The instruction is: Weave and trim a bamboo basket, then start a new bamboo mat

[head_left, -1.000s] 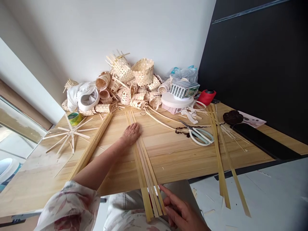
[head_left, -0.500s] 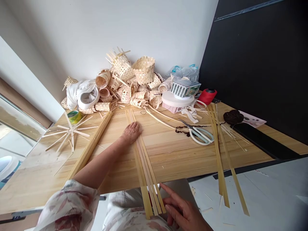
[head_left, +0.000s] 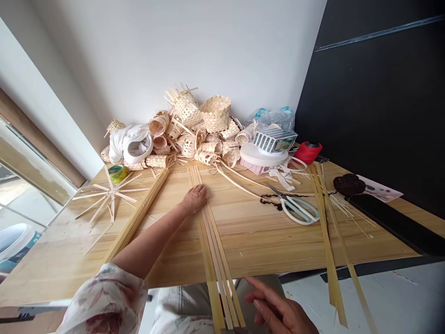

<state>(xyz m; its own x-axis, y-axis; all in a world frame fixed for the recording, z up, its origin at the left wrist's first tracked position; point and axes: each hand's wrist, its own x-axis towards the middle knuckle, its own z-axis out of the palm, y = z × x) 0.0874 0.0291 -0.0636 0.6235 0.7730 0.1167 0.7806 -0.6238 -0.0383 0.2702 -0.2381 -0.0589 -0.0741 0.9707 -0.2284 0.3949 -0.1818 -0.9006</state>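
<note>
Several flat bamboo strips (head_left: 208, 241) lie side by side from the middle of the table out past its front edge, over my lap. My left hand (head_left: 194, 198) rests palm down across their far part, pressing them on the wood, not wrapped around them. Just right of the strips' near ends, below the table edge, is my right hand (head_left: 274, 306). Its index finger points out, the other fingers are loosely bent, and I see nothing held in it.
Left lie a bundle of strips (head_left: 139, 215) and a star of crossed strips (head_left: 113, 191). Woven baskets (head_left: 215, 113) are heaped against the wall. Scissors (head_left: 299, 208), loose long strips (head_left: 325, 241), dark yarn (head_left: 349, 184) and a black case (head_left: 392, 222) are on the right.
The view has shifted, so the table sits a little lower and to the right in it. My right hand has moved slightly away from the strips; my left hand stays on them.
</note>
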